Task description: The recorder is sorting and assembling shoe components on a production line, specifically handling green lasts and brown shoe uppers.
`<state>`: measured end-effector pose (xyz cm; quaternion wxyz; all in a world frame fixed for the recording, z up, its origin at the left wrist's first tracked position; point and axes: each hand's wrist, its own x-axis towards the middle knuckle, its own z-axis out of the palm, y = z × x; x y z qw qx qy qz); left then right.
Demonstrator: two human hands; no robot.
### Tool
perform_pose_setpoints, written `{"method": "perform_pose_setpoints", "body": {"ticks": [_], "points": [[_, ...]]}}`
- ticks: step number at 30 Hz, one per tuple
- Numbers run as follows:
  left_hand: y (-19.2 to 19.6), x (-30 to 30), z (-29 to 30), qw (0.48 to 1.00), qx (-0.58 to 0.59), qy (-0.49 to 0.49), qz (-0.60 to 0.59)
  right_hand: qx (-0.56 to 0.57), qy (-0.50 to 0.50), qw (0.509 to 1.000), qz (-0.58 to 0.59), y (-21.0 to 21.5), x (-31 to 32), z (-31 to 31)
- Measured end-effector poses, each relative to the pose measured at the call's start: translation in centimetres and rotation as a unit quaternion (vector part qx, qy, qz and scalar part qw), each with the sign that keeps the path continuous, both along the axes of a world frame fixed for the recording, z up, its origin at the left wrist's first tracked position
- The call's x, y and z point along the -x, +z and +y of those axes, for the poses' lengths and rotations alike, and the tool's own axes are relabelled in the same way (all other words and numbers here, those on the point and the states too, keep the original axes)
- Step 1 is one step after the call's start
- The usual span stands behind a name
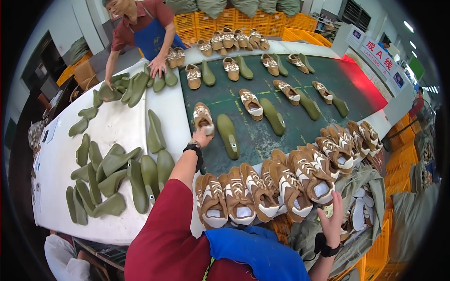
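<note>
Head view. Left hand (203, 136) clamped on heel of brown lace-up sneaker (202, 113), at left edge of dark green work surface (255, 149); green shoe last (228, 137) just beside. Hands well apart: right hand (332, 222) spread, holding nothing, near end of sneaker row (239, 193); contact unclear. Likely risks: one-handed heel grip could let sneaker twist, bumping last askew; tight packing near edge means brushed shoe could topple toward open sack (370, 180).

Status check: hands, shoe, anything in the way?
Left hand holds brown shoe by heel, green last alongside. Right hand open beside lined-up shoes. Nothing visibly blocking.
</note>
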<state>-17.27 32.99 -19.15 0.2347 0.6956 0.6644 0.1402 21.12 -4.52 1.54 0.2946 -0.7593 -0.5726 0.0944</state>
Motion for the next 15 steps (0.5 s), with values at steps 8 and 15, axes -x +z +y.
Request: {"method": "perform_pose_setpoints", "body": {"ticks": [8, 15], "points": [[5.3, 0.8, -1.7, 0.988, 0.002, -0.143, -0.055, -0.036, 0.025, 0.998, -0.050, -0.6, -0.7, 1.4], [14.0, -0.9, -16.0, 0.964, -0.054, -0.238, -0.108, -0.112, -0.001, 0.994, -0.003, 0.4, -0.3, 1.2]]}}
